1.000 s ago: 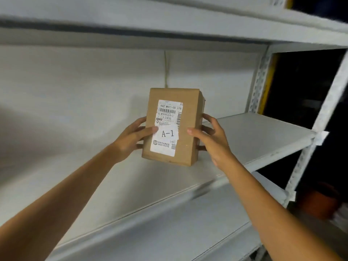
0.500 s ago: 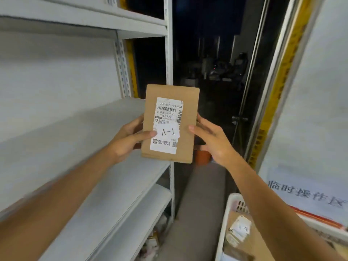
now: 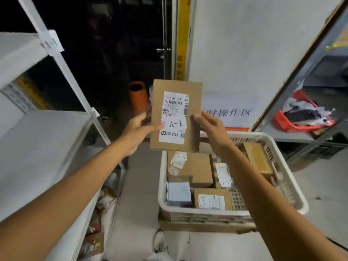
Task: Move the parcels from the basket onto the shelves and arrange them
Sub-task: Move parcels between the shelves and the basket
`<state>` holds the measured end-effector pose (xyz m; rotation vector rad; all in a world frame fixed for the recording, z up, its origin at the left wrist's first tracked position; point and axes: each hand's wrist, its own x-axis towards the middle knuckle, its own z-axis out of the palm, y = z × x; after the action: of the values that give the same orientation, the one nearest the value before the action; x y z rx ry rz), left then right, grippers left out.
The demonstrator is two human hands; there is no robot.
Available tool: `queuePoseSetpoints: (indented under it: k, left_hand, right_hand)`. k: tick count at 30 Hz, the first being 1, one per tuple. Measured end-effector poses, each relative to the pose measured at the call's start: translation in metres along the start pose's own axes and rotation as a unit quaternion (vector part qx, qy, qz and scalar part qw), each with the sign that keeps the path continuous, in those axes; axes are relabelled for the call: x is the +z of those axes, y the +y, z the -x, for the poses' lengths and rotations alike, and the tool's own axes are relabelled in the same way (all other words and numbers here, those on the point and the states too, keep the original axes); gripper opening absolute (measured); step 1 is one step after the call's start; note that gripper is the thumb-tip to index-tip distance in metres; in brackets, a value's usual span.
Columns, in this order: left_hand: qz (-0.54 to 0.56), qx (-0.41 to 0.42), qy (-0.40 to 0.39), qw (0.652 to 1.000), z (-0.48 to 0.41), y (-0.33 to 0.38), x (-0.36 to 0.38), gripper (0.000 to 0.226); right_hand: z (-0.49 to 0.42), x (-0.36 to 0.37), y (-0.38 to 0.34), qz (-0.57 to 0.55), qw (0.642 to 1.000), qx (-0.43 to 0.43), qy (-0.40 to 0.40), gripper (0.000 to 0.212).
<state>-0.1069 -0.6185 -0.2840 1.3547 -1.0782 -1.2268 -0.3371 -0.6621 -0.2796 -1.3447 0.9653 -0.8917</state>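
Note:
I hold a brown cardboard parcel (image 3: pixel 194 102) upright in front of me, its white label marked "A-1" facing me. My left hand (image 3: pixel 138 131) grips its left edge, thumb across the label. My right hand (image 3: pixel 211 129) grips its right edge. The parcel hangs above the far end of a white plastic basket (image 3: pixel 293 193) on the floor, which holds several more cardboard parcels (image 3: pixel 197 168), some with "A-1" labels. The white metal shelves (image 3: pixel 37 147) stand to my left.
A shelf upright (image 3: pixel 75 85) with a paper tag runs diagonally at left. Bags lie on the floor under the shelves (image 3: pixel 105 202). An orange bin (image 3: pixel 138 95) stands behind. A red tray (image 3: pixel 301 117) sits on a rack at right. A white wall sign (image 3: pixel 229 112) is beyond the basket.
My view has swung right and down, from the shelves to the basket. The parcel stays in both hands, now away from the shelf and above the basket.

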Motion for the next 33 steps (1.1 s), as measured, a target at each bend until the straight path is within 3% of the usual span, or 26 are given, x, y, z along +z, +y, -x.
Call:
queuePoseSetpoints:
  k: [3,7,15,19,22,24,27,31,33]
  left_hand:
    - [0.014,-0.057,-0.030,0.998,-0.030,-0.033,0.022,0.062]
    - [0.029,-0.105,-0.088,0.990,-0.055,-0.069,0.055,0.045]
    - [-0.005,-0.147,-0.127,0.981,-0.082,-0.130,0.116,0.067]
    - [-0.103,-0.081,-0.177,0.976,-0.091,-0.168,0.142,0.103]
    - [-0.240,-0.047,-0.215,0.945,-0.097,-0.205,0.158,0.115]
    - [-0.307,-0.082,-0.196,0.928,-0.103,-0.231,0.167,0.113]
    - [-0.358,-0.068,-0.152,0.919,-0.122,-0.256,0.179,0.101]
    - [-0.457,-0.070,-0.160,0.872,-0.154,-0.283,0.182,0.098]
    - [-0.537,-0.024,-0.160,0.828,-0.163,-0.295,0.190,0.096]
  right_hand:
    - [0.002,-0.024,0.024,0.013,0.998,0.046,0.051,0.041]
    - [0.008,-0.049,0.056,-0.003,0.988,0.110,0.105,0.042]
    - [0.009,-0.093,0.125,-0.009,0.961,0.204,0.186,0.034]
    - [-0.010,-0.110,0.175,0.013,0.949,0.232,0.212,0.035]
    - [-0.035,-0.116,0.213,0.103,0.937,0.250,0.223,0.038]
    - [-0.051,-0.121,0.236,0.170,0.932,0.234,0.217,0.034]
    - [-0.069,-0.133,0.272,0.171,0.946,0.222,0.164,0.035]
    - [-0.083,-0.149,0.321,0.144,0.941,0.269,0.147,0.054]
    - [-0.085,-0.150,0.343,0.149,0.940,0.269,0.150,0.057]
